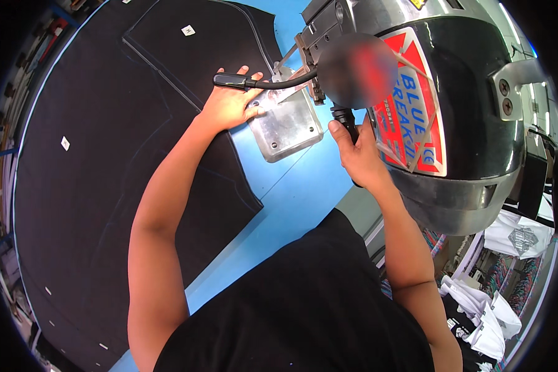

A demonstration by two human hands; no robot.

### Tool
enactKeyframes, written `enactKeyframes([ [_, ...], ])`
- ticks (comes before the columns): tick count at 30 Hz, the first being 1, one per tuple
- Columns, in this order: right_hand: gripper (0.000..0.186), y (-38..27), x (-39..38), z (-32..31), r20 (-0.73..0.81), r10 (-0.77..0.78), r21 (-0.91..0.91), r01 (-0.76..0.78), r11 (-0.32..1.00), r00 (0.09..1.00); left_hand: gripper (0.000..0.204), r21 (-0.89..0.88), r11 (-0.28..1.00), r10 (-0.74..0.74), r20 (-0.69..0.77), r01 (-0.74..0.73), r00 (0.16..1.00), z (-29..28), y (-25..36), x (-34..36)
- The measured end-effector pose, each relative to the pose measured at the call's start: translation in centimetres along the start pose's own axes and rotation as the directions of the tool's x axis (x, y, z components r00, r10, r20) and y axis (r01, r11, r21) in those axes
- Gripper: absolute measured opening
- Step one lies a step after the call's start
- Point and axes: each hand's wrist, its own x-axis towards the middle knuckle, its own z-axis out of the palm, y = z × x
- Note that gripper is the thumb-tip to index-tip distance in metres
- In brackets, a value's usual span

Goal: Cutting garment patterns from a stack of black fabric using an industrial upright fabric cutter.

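Left arm (167,186): bent at the elbow, forearm reaching far and slightly right. Left grip (229,105): palm down, fingers fanned and pointing far and right, thumb stretched rightward over the plate's left edge; I had hold of nothing. It lay at the right edge of the dark cloth (124,204); whether my thumb pressed the metal I could not tell.

Right arm (409,248): elbow near and right, forearm angled far and left. Right grip (361,158): closed round the black handle (348,119), thumb laid along it and pointing far; my fingers behind were mostly hidden.

Cutting machine (471,99): on the blue desk (328,173), right of the cloth. Bulky head at right, metal base plate (288,131) at left, the plate's long axis slanting from near right to far left. Handle: long axis near to far, far end tipped slightly left. Gooseneck lamp (279,84): pointing left from the machine, its head crossing in front of my left fingers.

Cloth: long axis near to far, filling the left side, one corner pointing right. White tags (65,143): scattered upon it.
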Motion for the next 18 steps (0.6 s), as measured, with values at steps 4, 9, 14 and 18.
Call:
enactKeyframes([
  [4,0.077,-3.6,-0.1,-0.4,0.122,0.283,0.474,-0.306,0.826,0.951,0.078,0.012,1.000,0.005,-0.024,-0.005,1.000,0.1,0.1,0.0],
  [9,0.078,-5.1,0.8,-1.4,0.136,0.271,0.295,-0.300,0.907,0.953,0.079,0.004,1.000,0.001,-0.026,-0.001,1.000,0.2,0.1,0.0],
  [14,0.083,-5.0,0.6,-1.0,0.057,0.232,0.309,-0.238,0.921,0.971,0.078,0.006,1.000,0.008,-0.055,-0.007,0.998,0.4,0.2,0.1],
  [18,0.086,-4.6,0.7,-1.0,0.056,0.191,0.322,-0.199,0.926,0.980,0.079,0.002,1.000,0.013,-0.048,-0.013,0.999,0.7,0.1,0.2],
])
